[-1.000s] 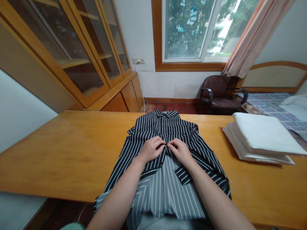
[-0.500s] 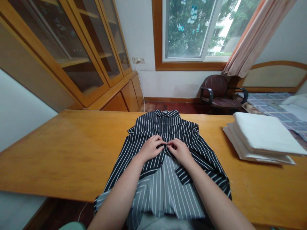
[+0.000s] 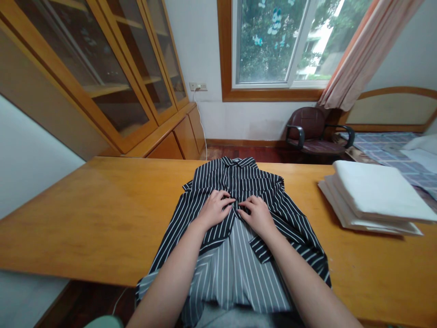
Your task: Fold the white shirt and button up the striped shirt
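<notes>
A black shirt with white stripes point(image 3: 205, 205) lies front up on the wooden table point(image 3: 95, 218), its collar at the far edge. The lower front falls apart below my hands, and the paler grey inside of its back point(image 3: 239, 269) shows there. On the left side of the button line, my left hand point(image 3: 214, 210) rests with thumb and forefinger a little apart. My right hand point(image 3: 256, 215) lies just across from it on the other front edge, its thumb and fingertips parted too. Neither hand grips the cloth. A shirt cuff point(image 3: 261, 249) sticks out beside my right wrist.
On the table's right side sits a stack of folded white cloth point(image 3: 378, 191). Beyond the table are a glass-door cabinet point(image 3: 150, 118), a dark red armchair point(image 3: 307, 127) and a bed point(image 3: 385, 141). A green rounded thing point(image 3: 104, 321) shows at the lower left.
Both hands have let go of the shirt front between them. Their fingertips, pinched together at the button line before, are now slightly spread and a small gap lies between the hands.
</notes>
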A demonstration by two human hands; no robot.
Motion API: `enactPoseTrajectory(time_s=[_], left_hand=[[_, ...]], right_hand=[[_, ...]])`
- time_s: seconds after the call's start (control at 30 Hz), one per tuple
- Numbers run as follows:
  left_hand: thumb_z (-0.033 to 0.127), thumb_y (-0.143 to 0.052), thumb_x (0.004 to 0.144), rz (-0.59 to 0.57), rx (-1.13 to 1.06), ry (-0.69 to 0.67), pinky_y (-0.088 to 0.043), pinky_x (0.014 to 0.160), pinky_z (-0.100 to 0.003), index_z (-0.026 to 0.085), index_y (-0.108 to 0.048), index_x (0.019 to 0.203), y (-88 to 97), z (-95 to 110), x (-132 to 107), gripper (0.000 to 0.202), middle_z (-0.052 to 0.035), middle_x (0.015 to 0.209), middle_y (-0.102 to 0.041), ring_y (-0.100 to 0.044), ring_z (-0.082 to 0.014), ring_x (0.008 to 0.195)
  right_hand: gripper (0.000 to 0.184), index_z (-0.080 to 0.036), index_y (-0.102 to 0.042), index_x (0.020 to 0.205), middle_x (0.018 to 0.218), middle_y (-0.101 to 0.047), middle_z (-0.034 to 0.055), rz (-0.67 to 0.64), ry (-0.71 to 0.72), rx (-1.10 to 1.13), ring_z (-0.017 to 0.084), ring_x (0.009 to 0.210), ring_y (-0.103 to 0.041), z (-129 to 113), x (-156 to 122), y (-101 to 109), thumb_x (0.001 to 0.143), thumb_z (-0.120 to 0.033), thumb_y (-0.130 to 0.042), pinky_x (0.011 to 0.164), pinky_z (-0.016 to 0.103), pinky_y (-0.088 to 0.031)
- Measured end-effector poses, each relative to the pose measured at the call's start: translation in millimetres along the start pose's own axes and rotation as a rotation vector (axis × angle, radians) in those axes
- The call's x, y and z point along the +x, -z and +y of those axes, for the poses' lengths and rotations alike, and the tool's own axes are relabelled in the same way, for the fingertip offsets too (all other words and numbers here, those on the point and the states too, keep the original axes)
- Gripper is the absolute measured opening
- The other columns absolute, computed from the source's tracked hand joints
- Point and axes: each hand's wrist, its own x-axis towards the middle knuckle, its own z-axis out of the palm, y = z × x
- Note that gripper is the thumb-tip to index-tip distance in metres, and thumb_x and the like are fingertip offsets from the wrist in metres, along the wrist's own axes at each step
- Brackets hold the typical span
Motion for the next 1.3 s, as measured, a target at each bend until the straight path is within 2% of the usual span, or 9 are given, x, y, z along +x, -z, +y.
enactPoseTrajectory(time_s=[0.27,0.4,0.57,0.73,0.93,1.3], left_hand=[[0.028,-0.064,0.090,-0.044,-0.014,-0.021,-0.048,0.099,-0.047,0.030,-0.069,0.117,3.1,2.0,-1.7,0.028,-0.0053,0.122,-0.058,-0.050,-0.0238,0.115],[0.032,-0.064,0.091,-0.082,-0.043,-0.080,-0.049,0.095,-0.042,0.028,-0.071,0.111,4.7,2.9,-1.0,0.022,-0.0043,0.112,-0.062,-0.053,-0.0214,0.107],[0.028,-0.062,0.092,-0.077,-0.013,-0.091,-0.050,0.087,-0.037,0.023,-0.071,0.102,4.6,6.7,1.1,0.014,-0.0044,0.098,-0.061,-0.054,-0.0201,0.097],[0.026,-0.058,0.094,-0.124,-0.031,-0.090,-0.050,0.085,-0.034,0.021,-0.067,0.100,5.6,13.4,2.1,0.012,-0.0046,0.098,-0.059,-0.055,-0.0197,0.098],[0.023,-0.053,0.096,-0.147,-0.106,-0.058,-0.051,0.085,-0.032,0.021,-0.063,0.099,6.1,15.7,1.5,0.010,-0.0043,0.101,-0.057,-0.058,-0.0184,0.097],[0.020,-0.052,0.096,-0.098,-0.294,0.034,-0.049,0.086,-0.030,0.021,-0.061,0.094,3.9,9.7,1.1,0.010,-0.0037,0.102,-0.056,-0.059,-0.0162,0.094]], right_hand=[[0.022,-0.028,-0.072,0.110,0.098,-0.063,0.0075,0.034,-0.047,-0.070,0.026,0.092,-0.056,4.1,-1.3,0.3,0.089,-0.028,-0.064,0.079,0.040,-0.046],[0.022,-0.026,-0.072,0.110,0.099,-0.063,0.0078,0.020,-0.068,-0.069,0.026,0.093,-0.055,4.6,-0.7,0.5,0.090,-0.026,-0.062,0.080,0.041,-0.045],[0.020,-0.027,-0.071,0.107,0.099,-0.063,0.0069,0.026,-0.084,-0.057,0.025,0.094,-0.055,3.7,-0.4,0.4,0.089,-0.025,-0.062,0.081,0.039,-0.044],[0.019,-0.026,-0.071,0.107,0.101,-0.063,0.0056,-0.022,-0.134,-0.067,0.024,0.097,-0.055,0.8,-0.1,3.1,0.090,-0.027,-0.061,0.085,0.038,-0.043],[0.018,-0.027,-0.071,0.106,0.102,-0.063,0.0059,-0.041,-0.152,-0.069,0.024,0.099,-0.055,-1.4,0.5,5.4,0.090,-0.026,-0.061,0.085,0.037,-0.043],[0.018,-0.027,-0.071,0.105,0.100,-0.063,0.0063,-0.020,-0.148,-0.063,0.024,0.098,-0.056,-0.1,0.3,3.4,0.091,-0.027,-0.061,0.085,0.039,-0.043]])
